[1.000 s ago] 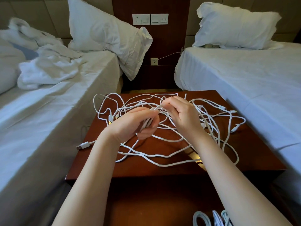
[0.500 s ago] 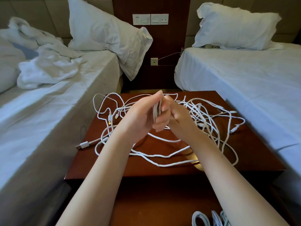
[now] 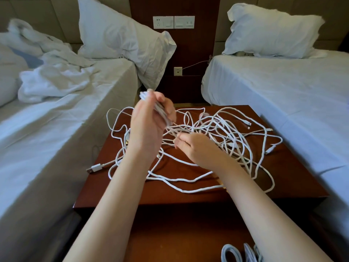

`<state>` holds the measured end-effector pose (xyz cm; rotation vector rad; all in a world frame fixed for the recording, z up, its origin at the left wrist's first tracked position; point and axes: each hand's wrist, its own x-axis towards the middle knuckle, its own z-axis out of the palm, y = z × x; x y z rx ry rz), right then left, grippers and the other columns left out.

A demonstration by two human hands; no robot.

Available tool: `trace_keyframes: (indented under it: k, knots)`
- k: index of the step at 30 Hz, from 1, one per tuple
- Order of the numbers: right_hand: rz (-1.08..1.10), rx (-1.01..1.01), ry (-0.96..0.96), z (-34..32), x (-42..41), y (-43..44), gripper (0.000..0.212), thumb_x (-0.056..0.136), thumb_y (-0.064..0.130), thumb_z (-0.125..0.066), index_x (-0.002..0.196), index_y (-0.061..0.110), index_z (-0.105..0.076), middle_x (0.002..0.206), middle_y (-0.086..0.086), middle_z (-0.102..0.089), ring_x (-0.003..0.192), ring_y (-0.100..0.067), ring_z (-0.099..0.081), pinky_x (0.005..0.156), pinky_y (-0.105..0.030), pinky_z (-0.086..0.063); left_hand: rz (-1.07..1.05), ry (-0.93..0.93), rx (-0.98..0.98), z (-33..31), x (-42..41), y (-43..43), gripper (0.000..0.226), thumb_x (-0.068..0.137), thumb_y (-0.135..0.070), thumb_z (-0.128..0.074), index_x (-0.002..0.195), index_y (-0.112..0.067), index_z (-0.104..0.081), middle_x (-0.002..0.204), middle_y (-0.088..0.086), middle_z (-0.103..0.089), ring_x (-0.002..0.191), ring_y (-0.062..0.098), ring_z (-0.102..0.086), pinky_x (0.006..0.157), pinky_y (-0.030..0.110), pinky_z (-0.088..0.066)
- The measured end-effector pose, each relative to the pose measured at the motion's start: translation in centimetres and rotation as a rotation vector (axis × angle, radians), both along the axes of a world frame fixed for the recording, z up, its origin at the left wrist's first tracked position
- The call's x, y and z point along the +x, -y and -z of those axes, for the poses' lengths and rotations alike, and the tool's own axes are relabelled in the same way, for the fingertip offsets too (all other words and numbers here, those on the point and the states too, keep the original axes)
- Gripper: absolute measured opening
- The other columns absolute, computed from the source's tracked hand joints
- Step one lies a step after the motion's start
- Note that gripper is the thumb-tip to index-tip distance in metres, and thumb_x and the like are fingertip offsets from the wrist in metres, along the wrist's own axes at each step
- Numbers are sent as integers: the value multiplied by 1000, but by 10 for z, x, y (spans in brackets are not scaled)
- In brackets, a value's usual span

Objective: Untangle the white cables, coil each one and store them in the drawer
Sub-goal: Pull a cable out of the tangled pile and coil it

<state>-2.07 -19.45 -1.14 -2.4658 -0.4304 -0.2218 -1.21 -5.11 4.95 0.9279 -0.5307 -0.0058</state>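
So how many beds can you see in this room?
2. The left bed is beside the wooden nightstand and has rumpled linen on it. The right bed is on the nightstand's other side, its sheet smooth. Others may lie outside the view.

Finding: no text, label, brand name or number is legible on any surface in view.

Marks noted but unreadable:
- The twin wall plates (image 3: 173,22) on the dark wood panel show small grey symbols beside their switches. They are too small to make out.
- The small wall socket (image 3: 177,71) lower on the same panel shows only its slots.
- The crumpled white cloth (image 3: 47,42) on the left bed bears a short dark mark near its upper fold. It is too blurred to read.
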Motion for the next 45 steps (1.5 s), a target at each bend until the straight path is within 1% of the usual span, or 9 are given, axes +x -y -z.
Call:
trace_keyframes:
  k: [9,11,15,17,23,29,33,41,45]
  knots:
    - [-25,-56,-7,-7,1,-5,37,99,43,-45,74,17,-56,68,-1,-59,66,-14,-55,61,-27,-40,-708,134,379,14,11,-6,42,101,-22,-35,64,-23,-55,61,9,-55,56,12,-50,55,21,-40]
    - [-3,-44,54,-10,1,-1,37,97,45,-47,68,24,-55,63,2,-58,62,-14,-56,59,-30,-43,-842,183,476,16,12,-10,45,102,-18,-37,63,-6,-58,59,5,-55,54,5,-49,56,14,-37]
    - [-11,-28,171,-9,2,3,35,96,39,-54,62,35,-46,55,13,-46,54,-4,-47,55,-26,-34,-942,200,721,21,23,-20,47,101,-21,-43,69,11,-58,64,14,-60,59,13,-55,57,6,-34]
    - [-13,-5,285,-8,2,0,24,96,35,-57,73,27,-59,58,17,-45,55,-1,-47,54,-22,-33,-970,236,862,25,27,-22,46,100,-25,-44,71,8,-58,67,17,-60,63,24,-54,56,5,-32]
    - [6,88,535,-19,-1,-2,16,93,23,-60,86,11,-67,70,13,-55,62,-3,-50,56,-13,-38,-911,254,1161,26,25,-21,41,101,-33,-40,64,-15,-41,61,0,-50,54,12,-44,47,13,-34]
    - [-43,147,600,-20,-2,-4,20,96,25,-56,94,8,-67,82,6,-65,75,-7,-60,63,-24,-50,-667,222,1284,21,17,-16,45,103,-30,-36,60,-17,-38,61,1,-47,53,11,-42,50,12,-35]
    - [13,197,639,-21,-2,7,22,92,28,-66,87,7,-67,73,6,-63,65,-5,-58,56,-26,-49,-320,70,1126,18,15,-18,47,103,-29,-35,59,-15,-41,51,2,-42,46,12,-39,53,29,-36]
    - [61,123,699,-18,4,10,31,95,35,-56,87,7,-66,76,1,-63,67,-8,-55,55,-24,-46,393,-64,920,11,8,-24,57,94,-56,-27,63,-9,-39,40,-2,-34,34,10,-25,36,17,-25]
    - [8,220,564,-15,4,8,26,101,23,-47,93,9,-68,87,2,-65,82,-10,-60,68,-29,-50,509,-23,824,6,7,-30,41,95,-37,-39,65,-9,-38,42,-3,-32,34,9,-24,36,16,-23]
